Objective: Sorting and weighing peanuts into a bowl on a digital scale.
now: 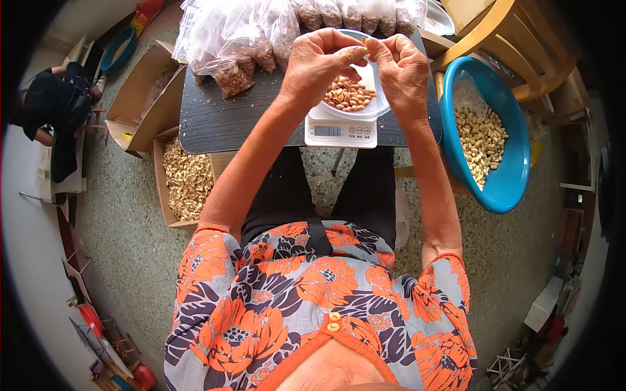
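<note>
My left hand [318, 63] and my right hand [402, 66] meet fingertip to fingertip over a round translucent bowl [380, 104]. Pinched between them is a small pale peanut piece [364, 40], partly hidden by the fingers. Shelled peanuts [349, 94] with reddish skins lie in the bowl, which rests on a white digital kitchen scale [341, 139] at the edge of a dark table [220, 122]. To the right, a blue plastic basin [521, 161] holds unshelled peanuts [479, 141] and a clear bag.
Clear plastic bags of shelled peanuts [234, 78] line the table's far side. On the left, a cardboard box [188, 183] contains empty peanut shells, near a taller open box [139, 100]. A wooden chair [523, 44] stands far right. Another person [56, 105] sits at far left.
</note>
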Demonstrator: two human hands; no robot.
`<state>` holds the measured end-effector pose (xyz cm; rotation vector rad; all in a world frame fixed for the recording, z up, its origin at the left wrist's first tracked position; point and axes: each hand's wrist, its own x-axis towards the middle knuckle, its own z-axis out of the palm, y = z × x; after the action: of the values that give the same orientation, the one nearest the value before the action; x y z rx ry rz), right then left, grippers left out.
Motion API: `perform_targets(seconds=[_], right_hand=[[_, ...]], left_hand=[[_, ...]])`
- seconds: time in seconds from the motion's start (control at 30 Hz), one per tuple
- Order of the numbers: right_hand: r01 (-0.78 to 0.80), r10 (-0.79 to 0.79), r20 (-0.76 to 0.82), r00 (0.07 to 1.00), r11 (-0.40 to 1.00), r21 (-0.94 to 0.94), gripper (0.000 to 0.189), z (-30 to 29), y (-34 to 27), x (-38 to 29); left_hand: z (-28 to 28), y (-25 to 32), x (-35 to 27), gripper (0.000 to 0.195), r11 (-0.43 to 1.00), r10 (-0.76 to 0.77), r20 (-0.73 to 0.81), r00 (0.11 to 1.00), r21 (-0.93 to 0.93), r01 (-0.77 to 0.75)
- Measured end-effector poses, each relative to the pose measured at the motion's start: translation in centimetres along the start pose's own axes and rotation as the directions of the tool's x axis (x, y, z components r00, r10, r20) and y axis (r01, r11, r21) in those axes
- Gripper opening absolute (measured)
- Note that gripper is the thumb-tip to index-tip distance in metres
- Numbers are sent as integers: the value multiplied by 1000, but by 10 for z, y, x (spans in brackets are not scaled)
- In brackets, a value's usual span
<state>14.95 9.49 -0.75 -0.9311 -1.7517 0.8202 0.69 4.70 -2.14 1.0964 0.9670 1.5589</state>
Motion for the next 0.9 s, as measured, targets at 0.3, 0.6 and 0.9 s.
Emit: perform_targets(seconds=[0.3, 0.6, 0.9], right_hand=[[180, -180, 26, 983, 949, -258, 19, -1, 1, 2], [546, -467, 288, 836, 654, -524, 16, -9, 25, 15], [-390, 246, 316, 916, 726, 567, 26, -16, 11, -13]], left_hand=[[-2, 2, -3, 10, 845, 269, -190, 944, 517, -137], [-13, 8, -2, 9, 854, 243, -180, 953, 506, -122], [0, 10, -26, 26, 982, -113, -24, 993, -155, 108]])
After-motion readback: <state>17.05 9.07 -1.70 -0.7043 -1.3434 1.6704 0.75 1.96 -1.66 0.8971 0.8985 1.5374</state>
